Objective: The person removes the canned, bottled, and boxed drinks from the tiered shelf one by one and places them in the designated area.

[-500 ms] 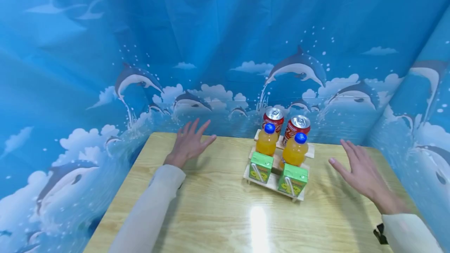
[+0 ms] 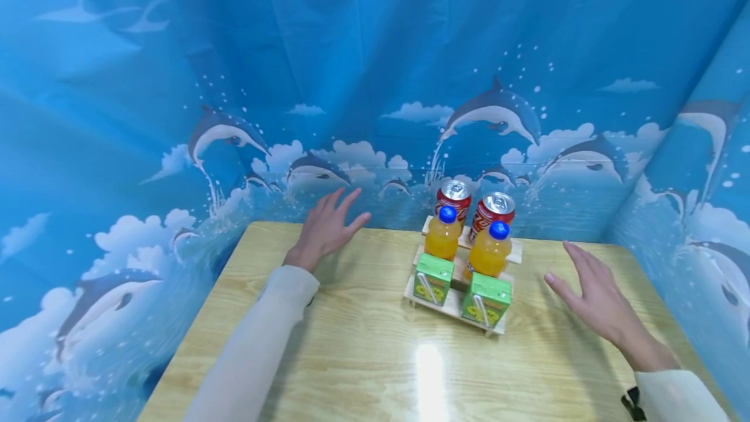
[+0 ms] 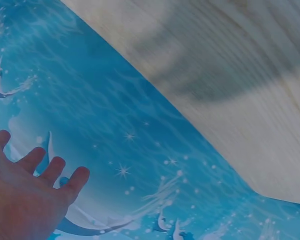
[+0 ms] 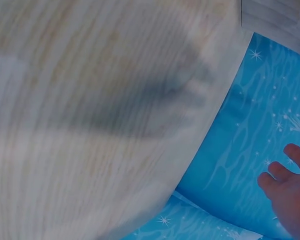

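Observation:
A small wooden tiered rack [image 2: 451, 308] stands on the right half of the table. Two red soda cans [image 2: 493, 213] occupy its back tier, two orange juice bottles [image 2: 443, 234] with blue caps the middle one, and two green juice boxes [image 2: 487, 298] with straws the front one. To the rack's left, my left hand [image 2: 325, 230] hovers over the table's back edge, fingers spread and holding nothing. On the other side, my right hand [image 2: 600, 298] is held above the table, thumb apart from the fingers, also holding nothing. Both wrist views show only part of each hand, touching nothing visible.
The light wooden table [image 2: 351, 344] has a bright glare patch near its front. A blue dolphin-print curtain [image 2: 363, 83] hangs close behind it and along its sides. In the right wrist view, a grey piece [image 4: 275, 17] shows at the top corner.
My left hand has moved slightly to the right and toward the back. The right hand has dropped a little in the head view. Rack and drinks stand as before.

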